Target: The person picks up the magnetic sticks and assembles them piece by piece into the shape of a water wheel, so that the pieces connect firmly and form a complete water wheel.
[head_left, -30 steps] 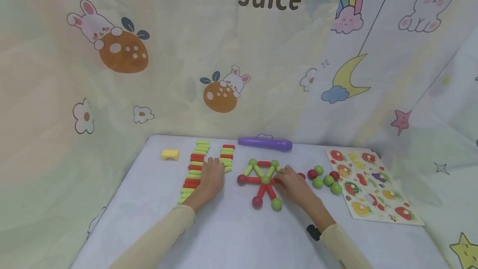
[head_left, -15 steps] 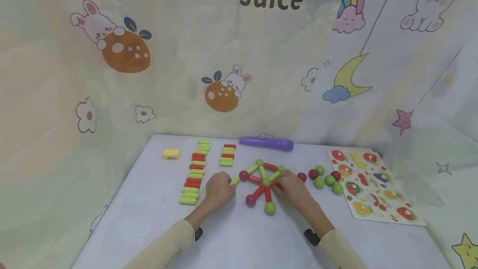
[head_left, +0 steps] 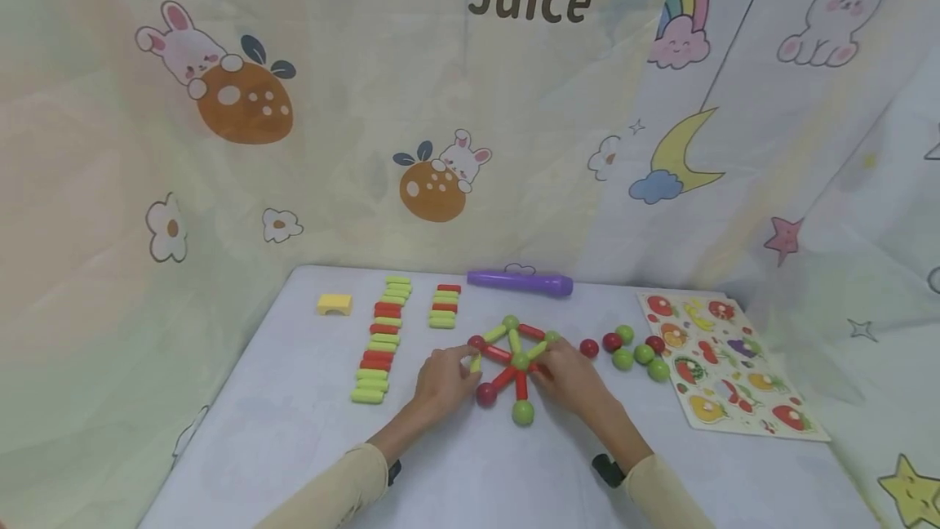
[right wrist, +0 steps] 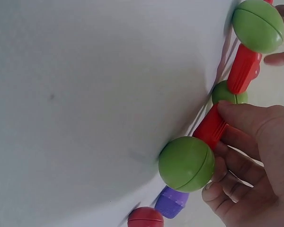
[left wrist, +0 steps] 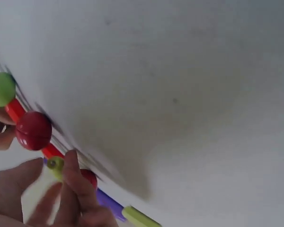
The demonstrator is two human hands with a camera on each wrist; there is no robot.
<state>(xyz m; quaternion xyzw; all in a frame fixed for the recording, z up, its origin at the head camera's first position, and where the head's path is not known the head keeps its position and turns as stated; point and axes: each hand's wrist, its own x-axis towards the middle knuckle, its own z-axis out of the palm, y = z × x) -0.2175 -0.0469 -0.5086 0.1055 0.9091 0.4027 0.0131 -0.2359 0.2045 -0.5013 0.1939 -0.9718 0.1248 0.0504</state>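
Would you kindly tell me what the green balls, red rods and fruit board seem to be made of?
Green balls: probably hard plastic, smooth with a soft shine; seam lines show close up.
Red rods: likely plastic too, fairly glossy, with highlights and moulded-looking grooves.
Fruit board: perhaps wood or card, being flat and pale; seemingly matt, without strong highlights.

The person wears plain cream long sleeves, the left sleeve at lower left of the head view, the right sleeve at lower right. Small dark objects, a left one and a right one, show below the wrists.
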